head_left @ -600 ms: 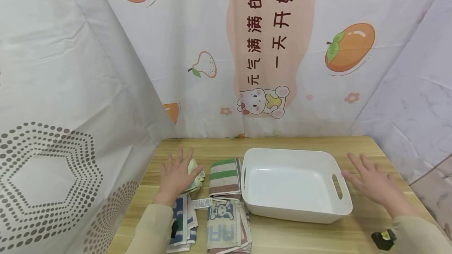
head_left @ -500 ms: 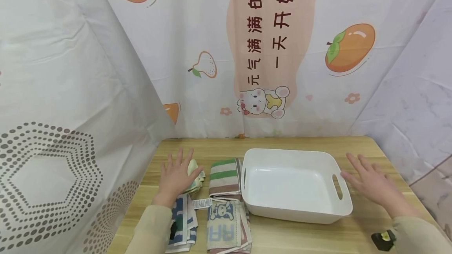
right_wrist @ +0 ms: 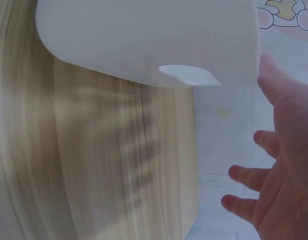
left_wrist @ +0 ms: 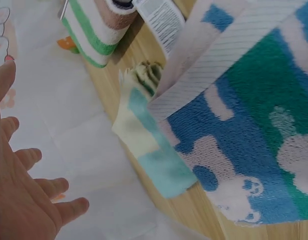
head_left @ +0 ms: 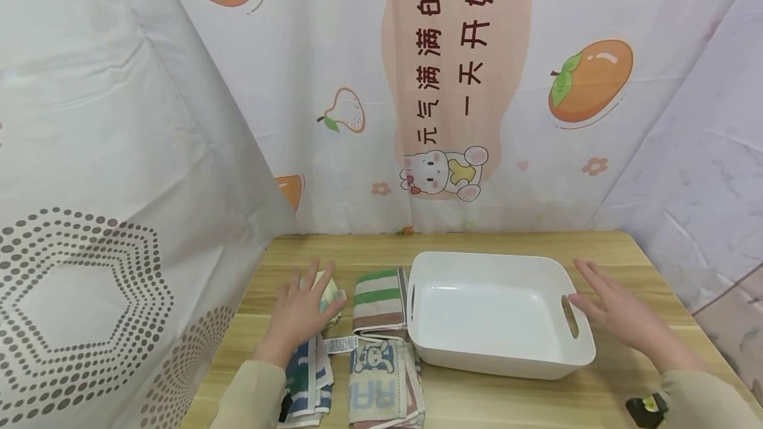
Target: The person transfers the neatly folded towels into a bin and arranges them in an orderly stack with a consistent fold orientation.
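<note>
My left hand [head_left: 298, 316] hovers with its fingers spread over a folded yellow-and-teal towel [head_left: 330, 293], partly hiding it. Nearer me, under the wrist, lies a folded blue-and-green towel [head_left: 303, 376]; its pale bear pattern shows in the left wrist view. A white plastic bin [head_left: 489, 357] with cut-out handles stands on the right. Beside its right handle my right hand [head_left: 620, 316] is held loosely with fingers apart, the thumb close to the rim in the right wrist view. Neither hand grips anything.
A green-and-brown striped towel [head_left: 378, 303] lies against the bin's left side. In front of it is a folded towel with a blue bear and letters [head_left: 377, 382]. The wooden table [head_left: 507, 402] ends at a printed curtain [head_left: 352, 197].
My right hand has shifted a little left, closer to the bin's right rim. My left hand has turned slightly and its fingertips have come nearer me. The towels and bin stay put.
</note>
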The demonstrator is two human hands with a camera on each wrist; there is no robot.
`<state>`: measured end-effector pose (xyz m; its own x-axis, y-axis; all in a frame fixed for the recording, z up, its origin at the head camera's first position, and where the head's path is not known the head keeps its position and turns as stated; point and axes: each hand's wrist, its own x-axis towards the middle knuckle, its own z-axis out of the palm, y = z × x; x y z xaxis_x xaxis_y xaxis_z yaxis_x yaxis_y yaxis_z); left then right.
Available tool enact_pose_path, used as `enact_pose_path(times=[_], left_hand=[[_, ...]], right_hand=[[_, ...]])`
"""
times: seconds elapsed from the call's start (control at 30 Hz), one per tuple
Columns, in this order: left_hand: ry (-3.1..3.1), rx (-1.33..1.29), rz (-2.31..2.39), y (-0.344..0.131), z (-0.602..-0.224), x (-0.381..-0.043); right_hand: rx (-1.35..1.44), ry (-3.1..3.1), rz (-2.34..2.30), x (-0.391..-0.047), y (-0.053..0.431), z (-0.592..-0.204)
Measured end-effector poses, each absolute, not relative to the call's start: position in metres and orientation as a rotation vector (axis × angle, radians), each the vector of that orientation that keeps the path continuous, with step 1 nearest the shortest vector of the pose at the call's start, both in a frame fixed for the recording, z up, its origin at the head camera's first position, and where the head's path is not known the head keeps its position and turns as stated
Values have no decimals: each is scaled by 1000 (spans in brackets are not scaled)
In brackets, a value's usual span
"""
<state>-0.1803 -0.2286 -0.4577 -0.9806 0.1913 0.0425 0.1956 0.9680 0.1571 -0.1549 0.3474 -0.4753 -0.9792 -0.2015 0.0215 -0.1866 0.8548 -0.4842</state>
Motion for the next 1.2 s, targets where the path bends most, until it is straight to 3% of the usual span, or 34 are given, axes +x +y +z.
enact_pose_path(times=[1.2], left_hand=[[-3207,-920,-140,-208,-511,-105]], right_hand=[[-581,3095,-798,-135,340,-490]])
